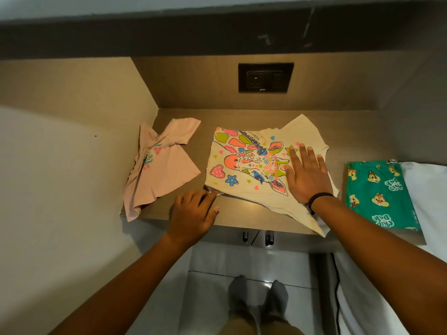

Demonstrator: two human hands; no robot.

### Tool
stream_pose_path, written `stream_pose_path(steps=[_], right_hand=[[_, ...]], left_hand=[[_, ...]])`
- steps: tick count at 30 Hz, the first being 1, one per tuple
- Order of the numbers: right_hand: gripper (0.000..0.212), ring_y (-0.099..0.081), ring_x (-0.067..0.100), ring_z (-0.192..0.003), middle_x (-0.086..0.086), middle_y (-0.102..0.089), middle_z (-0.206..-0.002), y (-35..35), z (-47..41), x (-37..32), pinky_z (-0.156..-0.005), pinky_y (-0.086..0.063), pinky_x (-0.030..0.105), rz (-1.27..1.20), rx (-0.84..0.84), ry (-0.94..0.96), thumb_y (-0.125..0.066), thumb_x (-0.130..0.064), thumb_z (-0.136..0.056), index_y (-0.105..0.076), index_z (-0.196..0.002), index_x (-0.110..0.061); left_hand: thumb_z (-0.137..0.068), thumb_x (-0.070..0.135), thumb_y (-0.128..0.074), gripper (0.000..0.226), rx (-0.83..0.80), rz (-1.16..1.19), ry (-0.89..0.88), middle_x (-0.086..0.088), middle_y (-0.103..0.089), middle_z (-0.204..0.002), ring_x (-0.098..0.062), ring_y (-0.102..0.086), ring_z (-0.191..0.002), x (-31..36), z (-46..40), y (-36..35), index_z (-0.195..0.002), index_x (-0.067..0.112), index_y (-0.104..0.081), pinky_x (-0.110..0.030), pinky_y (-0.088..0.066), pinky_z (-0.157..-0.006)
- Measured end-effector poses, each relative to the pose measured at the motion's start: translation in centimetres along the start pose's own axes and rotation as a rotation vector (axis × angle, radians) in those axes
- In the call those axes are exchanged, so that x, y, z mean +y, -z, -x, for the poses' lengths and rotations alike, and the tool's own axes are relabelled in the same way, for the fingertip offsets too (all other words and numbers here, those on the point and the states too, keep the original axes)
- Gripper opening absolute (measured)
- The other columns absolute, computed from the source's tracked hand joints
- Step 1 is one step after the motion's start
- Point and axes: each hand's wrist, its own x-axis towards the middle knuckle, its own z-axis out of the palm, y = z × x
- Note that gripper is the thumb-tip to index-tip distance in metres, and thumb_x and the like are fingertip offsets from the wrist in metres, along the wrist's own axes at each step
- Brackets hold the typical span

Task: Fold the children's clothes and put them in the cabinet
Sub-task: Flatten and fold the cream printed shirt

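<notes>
A cream children's T-shirt with a bright giraffe print lies spread on the wooden counter, one corner hanging over the front edge. My right hand presses flat on its right side, fingers spread. My left hand rests at the shirt's lower left corner, fingertips touching the fabric edge; a grip is not clear. A crumpled pink T-shirt lies at the counter's left end. Green printed chipmunk trousers lie folded at the right.
Two cabinet door handles show under the counter's front edge. A black wall socket sits on the back panel. A white bed sheet lies at far right with a black cable hanging beside it. My socked feet stand on the tiled floor.
</notes>
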Motion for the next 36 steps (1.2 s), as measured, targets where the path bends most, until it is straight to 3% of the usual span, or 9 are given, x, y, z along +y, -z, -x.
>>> stream_pose_path(steps=[9,15,17,19,22,26,31,34,36], right_hand=[[0.068,-0.005,0.03,-0.159,0.005,-0.003,-0.173,0.0,-0.1,0.0,-0.128,-0.006,0.051,-0.002,0.001,0.001,-0.006,-0.057,-0.105,-0.007,-0.165,-0.025],[0.068,-0.004,0.029,-0.159,0.005,-0.001,-0.173,-0.1,0.0,0.1,-0.128,-0.006,0.051,-0.001,0.004,0.003,-0.006,-0.056,-0.105,-0.006,-0.165,-0.025],[0.068,-0.004,0.029,-0.159,0.005,-0.002,-0.173,-0.2,0.0,0.1,-0.128,-0.006,0.051,-0.001,0.009,0.001,-0.006,-0.056,-0.105,-0.007,-0.165,-0.025],[0.067,-0.005,0.029,-0.159,0.005,-0.002,-0.173,-0.2,-0.1,0.2,-0.128,-0.007,0.051,0.003,0.01,0.0,-0.006,-0.056,-0.105,-0.007,-0.165,-0.025],[0.067,-0.004,0.029,-0.159,0.004,-0.001,-0.173,-0.2,-0.1,0.2,-0.128,-0.006,0.051,0.005,0.0,0.001,-0.006,-0.056,-0.105,-0.006,-0.165,-0.026],[0.068,-0.003,0.029,-0.159,0.004,0.0,-0.173,-0.1,-0.1,0.2,-0.128,-0.005,0.05,0.01,0.002,0.0,-0.006,-0.057,-0.105,-0.005,-0.165,-0.026],[0.074,-0.003,0.03,-0.159,0.005,-0.003,-0.173,0.4,-0.2,0.4,-0.127,-0.004,0.052,0.004,-0.036,0.05,0.002,-0.062,-0.1,-0.006,-0.165,-0.027],[0.069,0.001,0.03,-0.159,0.005,-0.007,-0.173,0.8,0.0,-0.3,-0.127,0.002,0.055,0.04,-0.006,0.036,-0.008,-0.06,-0.104,-0.014,-0.165,-0.027],[0.066,-0.002,0.028,-0.16,0.005,-0.009,-0.173,0.3,0.6,-1.0,-0.128,0.0,0.054,0.035,0.019,0.047,-0.014,-0.059,-0.106,-0.018,-0.164,-0.028]], left_hand=[[-0.107,0.062,-0.036,0.056,0.043,-0.017,-0.022,-0.009,-0.064,-0.111,-0.029,-0.056,-0.1,-0.4,0.1,1.0,-0.124,0.023,-0.072,-0.041,-0.042,-0.082],[-0.105,0.056,-0.047,0.046,0.128,0.031,-0.089,-0.011,-0.066,-0.116,-0.034,-0.057,-0.113,-2.0,-0.6,2.0,-0.096,0.022,-0.076,-0.046,-0.037,-0.092],[-0.104,0.053,-0.052,0.039,0.129,0.17,-0.028,-0.009,-0.067,-0.123,-0.031,-0.058,-0.119,0.1,-2.9,1.9,-0.106,0.021,-0.074,-0.047,-0.043,-0.097],[-0.104,0.053,-0.053,0.042,0.076,0.271,0.033,-0.008,-0.062,-0.142,-0.031,-0.053,-0.136,2.7,-6.2,1.2,-0.13,0.023,-0.066,-0.053,-0.046,-0.11],[-0.105,0.064,-0.041,0.068,-0.134,0.297,0.135,-0.007,-0.031,-0.172,-0.033,-0.019,-0.162,5.3,-10.7,-0.6,-0.163,0.028,-0.034,-0.053,-0.015,-0.13],[-0.102,0.078,-0.021,0.086,-0.322,0.179,0.136,-0.004,0.005,-0.178,-0.031,0.009,-0.164,5.6,-11.3,-3.4,-0.17,0.031,0.003,-0.053,0.004,-0.132],[-0.102,0.078,-0.023,0.085,-0.33,0.182,0.124,-0.003,0.005,-0.179,-0.029,0.009,-0.164,5.4,-9.3,-2.9,-0.169,0.033,0.002,-0.05,0.007,-0.131],[-0.098,0.083,-0.025,0.089,-0.268,0.23,0.188,-0.006,-0.01,-0.178,-0.03,-0.004,-0.165,5.5,-11.0,-2.1,-0.168,0.031,-0.015,-0.05,0.0,-0.131],[-0.094,0.086,-0.017,0.093,-0.278,0.23,0.228,-0.006,-0.003,-0.179,-0.031,0.001,-0.165,5.8,-12.4,-2.4,-0.17,0.031,-0.009,-0.052,0.001,-0.132]])
